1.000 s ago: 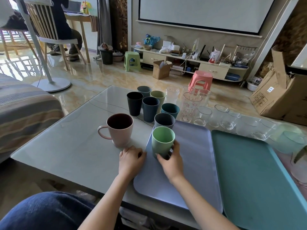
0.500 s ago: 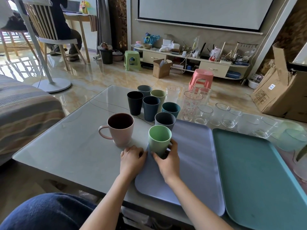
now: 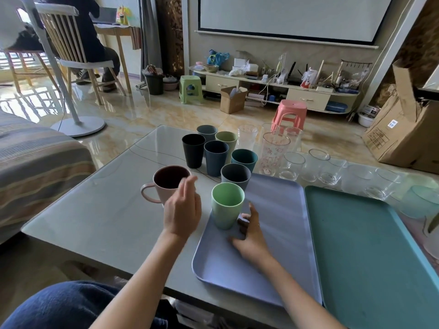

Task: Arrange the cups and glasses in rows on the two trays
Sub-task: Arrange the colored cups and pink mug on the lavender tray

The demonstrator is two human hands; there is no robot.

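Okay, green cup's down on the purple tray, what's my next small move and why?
Probably close the left hand on the pink mug: it hovers open right beside it, while the right hand has let go of the green cup on the purple tray.

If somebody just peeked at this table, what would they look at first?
Probably the light green cup standing alone near the left edge of the lavender tray, with the right hand open just beside it. Next, the left hand lifted in front of the pink mug on the table. Behind them crowd dark cups and clear glasses, while the teal tray on the right holds nothing.
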